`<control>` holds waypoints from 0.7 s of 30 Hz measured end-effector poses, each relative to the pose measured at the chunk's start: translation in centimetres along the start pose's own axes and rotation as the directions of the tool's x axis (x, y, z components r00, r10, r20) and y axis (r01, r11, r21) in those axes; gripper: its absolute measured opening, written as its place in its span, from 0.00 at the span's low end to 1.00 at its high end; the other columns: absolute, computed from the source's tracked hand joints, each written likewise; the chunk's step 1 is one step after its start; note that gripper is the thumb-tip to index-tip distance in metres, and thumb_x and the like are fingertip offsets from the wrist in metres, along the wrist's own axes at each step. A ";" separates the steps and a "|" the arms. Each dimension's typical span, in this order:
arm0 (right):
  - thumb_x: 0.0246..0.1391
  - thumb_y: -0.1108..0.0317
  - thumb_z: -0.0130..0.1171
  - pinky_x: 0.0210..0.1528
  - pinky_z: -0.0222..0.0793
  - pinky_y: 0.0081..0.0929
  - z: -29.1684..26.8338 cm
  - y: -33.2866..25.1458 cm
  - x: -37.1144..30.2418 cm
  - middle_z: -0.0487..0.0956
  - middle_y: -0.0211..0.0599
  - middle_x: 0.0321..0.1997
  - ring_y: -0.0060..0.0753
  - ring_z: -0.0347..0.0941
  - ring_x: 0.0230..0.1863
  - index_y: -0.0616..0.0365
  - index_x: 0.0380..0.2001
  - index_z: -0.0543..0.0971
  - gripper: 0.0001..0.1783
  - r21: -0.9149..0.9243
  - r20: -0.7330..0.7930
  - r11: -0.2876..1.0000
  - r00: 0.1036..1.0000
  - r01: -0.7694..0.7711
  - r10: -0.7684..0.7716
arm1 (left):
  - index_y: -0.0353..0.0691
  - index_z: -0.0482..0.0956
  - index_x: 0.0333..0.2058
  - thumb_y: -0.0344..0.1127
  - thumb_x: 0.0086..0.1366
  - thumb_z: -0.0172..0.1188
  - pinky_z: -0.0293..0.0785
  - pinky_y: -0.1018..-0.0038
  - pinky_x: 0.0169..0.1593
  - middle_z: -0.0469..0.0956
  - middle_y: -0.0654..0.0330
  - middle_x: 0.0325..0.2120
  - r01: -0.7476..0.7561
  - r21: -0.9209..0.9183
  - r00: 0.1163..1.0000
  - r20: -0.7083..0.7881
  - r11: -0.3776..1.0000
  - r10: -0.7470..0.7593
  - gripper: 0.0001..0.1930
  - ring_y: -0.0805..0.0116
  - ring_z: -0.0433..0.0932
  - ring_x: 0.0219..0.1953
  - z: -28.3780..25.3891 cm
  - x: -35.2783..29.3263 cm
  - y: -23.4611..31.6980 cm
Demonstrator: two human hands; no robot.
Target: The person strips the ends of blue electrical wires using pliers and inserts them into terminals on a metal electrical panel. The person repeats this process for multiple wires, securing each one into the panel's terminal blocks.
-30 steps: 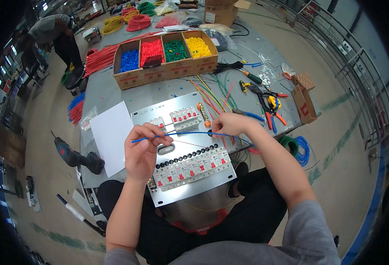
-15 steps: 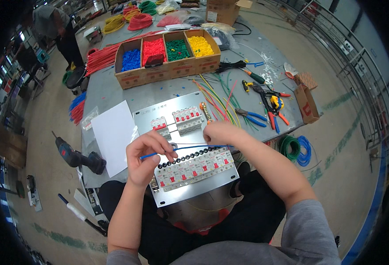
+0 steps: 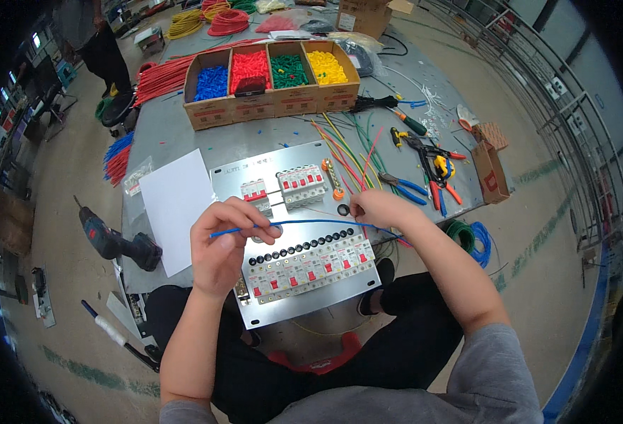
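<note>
Evidently light, the thin blue plastic-coated wire looks bendy along its length yet springy enough to hold a shallow arc when supported near one end. Its smooth jacket may slide a little between bare fingers, so a firm pinch close to the tip should steer it best, with a second hold farther along to check its sway; nothing about it seems fragile, though a sharp bend could leave a kink.

The wire is evenly bright blue and slender. It hangs just above a flat silver metal panel, between the panel's upper breakers and a row of small black round grommets, and drops rightward under the right forearm, where its far end cannot be made out. The panel lies partly on the grey counter, its near end above the person's lap.

The left hand pinches the wire between thumb and curled fingers, the tip jutting out leftward. The right hand has its fingers bunched beside a black ring; what they pinch, if anything, cannot be told.
</note>
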State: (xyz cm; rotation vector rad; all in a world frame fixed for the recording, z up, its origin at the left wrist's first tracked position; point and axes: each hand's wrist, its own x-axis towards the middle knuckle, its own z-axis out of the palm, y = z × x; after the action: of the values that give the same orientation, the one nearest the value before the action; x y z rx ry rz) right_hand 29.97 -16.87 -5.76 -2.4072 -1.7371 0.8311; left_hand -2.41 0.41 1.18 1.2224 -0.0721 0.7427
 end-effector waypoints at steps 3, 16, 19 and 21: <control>0.56 0.71 0.65 0.48 0.79 0.43 -0.7 0.2 -0.6 0.87 0.45 0.40 0.50 0.84 0.44 0.58 0.38 0.86 0.07 -0.060 0.014 0.998 1.000 -0.018 0.019 | 0.33 0.72 0.44 0.47 0.73 0.54 0.84 0.61 0.51 0.77 0.42 0.44 -0.023 -0.055 0.999 -0.047 0.998 0.021 0.19 0.49 0.86 0.45 0.7 0.0 -0.2; 0.64 0.74 0.64 0.50 0.78 0.30 -6.8 -0.2 -5.8 0.84 0.39 0.43 0.34 0.82 0.44 0.62 0.45 0.83 0.08 0.339 -0.510 0.923 0.860 0.181 0.019 | 0.27 0.72 0.60 0.41 0.86 0.45 0.83 0.65 0.55 0.82 0.43 0.49 -0.073 0.139 0.901 -0.416 0.988 0.126 0.20 0.56 0.87 0.48 3.0 0.2 -2.3; 0.64 0.74 0.64 0.48 0.76 0.27 -6.1 -5.0 -6.2 0.80 0.37 0.43 0.29 0.79 0.43 0.61 0.45 0.84 0.08 0.368 -0.643 0.818 0.756 0.443 -0.120 | 0.27 0.72 0.61 0.41 0.85 0.45 0.82 0.65 0.58 0.82 0.43 0.51 -0.045 0.102 0.897 -0.434 0.994 0.085 0.20 0.57 0.86 0.50 3.6 0.6 -2.9; 0.64 0.75 0.64 0.46 0.75 0.27 -5.8 -8.6 -6.8 0.80 0.37 0.42 0.30 0.78 0.41 0.61 0.46 0.85 0.09 0.298 -0.674 0.793 0.705 0.532 -0.219 | 0.27 0.72 0.61 0.39 0.85 0.46 0.81 0.65 0.59 0.81 0.43 0.52 -0.053 0.089 0.912 -0.401 0.995 0.085 0.20 0.57 0.85 0.52 4.0 0.8 -2.8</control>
State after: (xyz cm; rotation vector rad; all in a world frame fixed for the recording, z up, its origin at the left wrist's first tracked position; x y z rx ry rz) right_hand 23.66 -18.33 4.87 -1.6185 -1.4594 0.2973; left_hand 1.08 -3.09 0.74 1.1193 0.2594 1.0565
